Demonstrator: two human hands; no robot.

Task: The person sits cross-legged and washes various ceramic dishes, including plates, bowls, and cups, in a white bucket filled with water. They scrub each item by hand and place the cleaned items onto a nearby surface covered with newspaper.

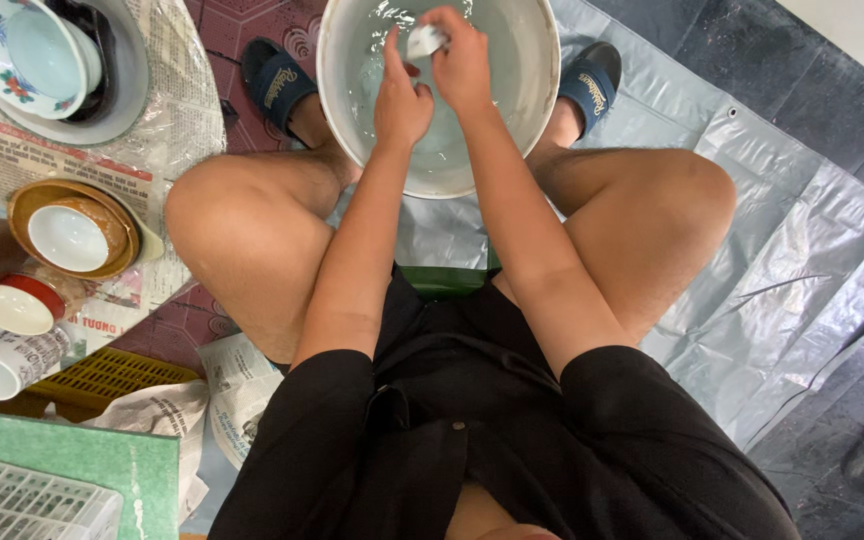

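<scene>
A grey tarpaulin [752, 230] is spread over the floor across the right half of the frame, and the person is seated over it with knees apart. At upper centre, between the two dark blue slippers [274, 82], a large pale basin [537, 60] holding clear water is set on the floor. At the left of the frame, sheets of newspaper [167, 110] are laid out, and crockery is gathered on them: a white bowl with a red flower pattern [22, 50] at upper left, resting inside a grey bowl, then a brown bowl [72, 228] with a small white bowl nested in it, and a red-rimmed cup [20, 305] below it. A yellow slatted crate [102, 378] and a green board [72, 460] are seen at lower left.

Both hands are held over the water inside the basin. A small white piece of crockery [424, 40], perhaps a little cup, is gripped by the right hand [462, 60] with the fingers curled around it. The left hand [402, 100] is placed just below and to the left of it, its fingers raised to touch the piece. The piece lies at the top of the frame, nearer the right hand; its long axis cannot be told, since most of it is covered.
</scene>
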